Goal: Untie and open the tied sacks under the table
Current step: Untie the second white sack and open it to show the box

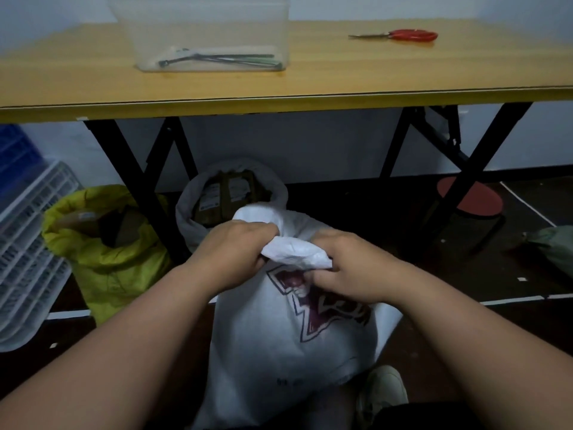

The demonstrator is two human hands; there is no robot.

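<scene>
Two hands: both grip the gathered neck of the white sack [279, 330], at the centre of the view.
Left hand [235, 256]: fingers curled round the bunched cloth from 9 o'clock, knuckles up, clenched on the neck.
Right hand [350, 268]: fingers curled in and pinching the twisted end of the neck from 3 o'clock, just above the dark red print.
White sack: stands upright on the floor just in front of the table [310, 79], full and rounded; its top is bunched between the hands, and whether a tie remains there cannot be told.
Grey sack [189, 212]: behind the white one at 12 o'clock, under the table, mouth rolled open, dark packets showing inside.
Yellow sack [124, 265]: at 9 o'clock beside a black table leg, mouth open.
Green sack [555, 246]: at 3 o'clock on the floor, partly cut off by the frame edge.
Stool [471, 197]: red seat, under the table at 2 o'clock.
Tabletop: clear tub [204, 29] at 11 o'clock; red scissors [406, 35] at 1 o'clock.
Crates [28, 231]: white and blue, at 9 o'clock by the edge.
Shoe [381, 395]: pale, at 5 o'clock beside the white sack.
</scene>
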